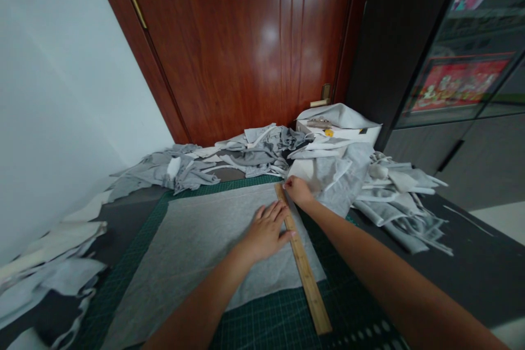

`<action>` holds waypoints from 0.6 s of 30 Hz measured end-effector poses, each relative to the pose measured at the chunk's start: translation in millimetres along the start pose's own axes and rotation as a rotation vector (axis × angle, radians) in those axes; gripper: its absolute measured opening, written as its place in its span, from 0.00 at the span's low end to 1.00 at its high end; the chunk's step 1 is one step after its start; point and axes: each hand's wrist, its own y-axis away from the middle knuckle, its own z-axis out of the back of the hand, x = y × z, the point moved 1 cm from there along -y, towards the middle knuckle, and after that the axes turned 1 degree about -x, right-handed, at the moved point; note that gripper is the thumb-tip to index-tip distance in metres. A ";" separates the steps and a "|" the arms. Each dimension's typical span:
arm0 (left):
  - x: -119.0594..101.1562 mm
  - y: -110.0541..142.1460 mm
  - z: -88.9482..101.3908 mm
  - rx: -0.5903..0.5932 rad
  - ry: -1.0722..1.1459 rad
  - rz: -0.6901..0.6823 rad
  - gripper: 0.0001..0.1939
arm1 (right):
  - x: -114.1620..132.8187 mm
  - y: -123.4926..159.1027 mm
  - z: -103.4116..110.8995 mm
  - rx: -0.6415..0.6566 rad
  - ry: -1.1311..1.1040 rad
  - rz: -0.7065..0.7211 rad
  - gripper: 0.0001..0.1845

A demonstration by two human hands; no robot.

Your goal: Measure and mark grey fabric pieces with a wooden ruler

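A grey piece of fabric (205, 235) lies spread over a green gridded cutting mat (262, 320). Along the fabric's right side runs a wooden ruler (307, 270), its near end sticking out past the cloth onto the mat. My left hand (266, 232) rests flat with its fingers spread, pressing on the fabric and the ruler's left edge. At the ruler's far end, my right hand (298, 191) is closed in a pinch by the fabric's far right corner. Whatever is between those fingers is too small to make out.
Crumpled grey scraps (262, 147) line the back of the dark table (479, 262). A white box (356, 134) topped with cloth stands at the back right, beside a heap of fabric strips (402, 202). More cloth pieces (53, 251) lie along the left wall.
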 end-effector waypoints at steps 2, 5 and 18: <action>0.0 -0.1 -0.3 -0.002 0.008 0.005 0.30 | 2.2 -1.4 -0.5 0.021 0.054 -0.004 0.08; 0.2 -0.3 -0.8 -0.001 0.019 0.006 0.31 | 6.7 -3.6 -0.7 0.061 0.141 -0.020 0.06; 0.7 -0.2 -1.2 0.032 0.024 0.015 0.33 | 24.3 -1.5 6.6 0.250 0.457 -0.021 0.14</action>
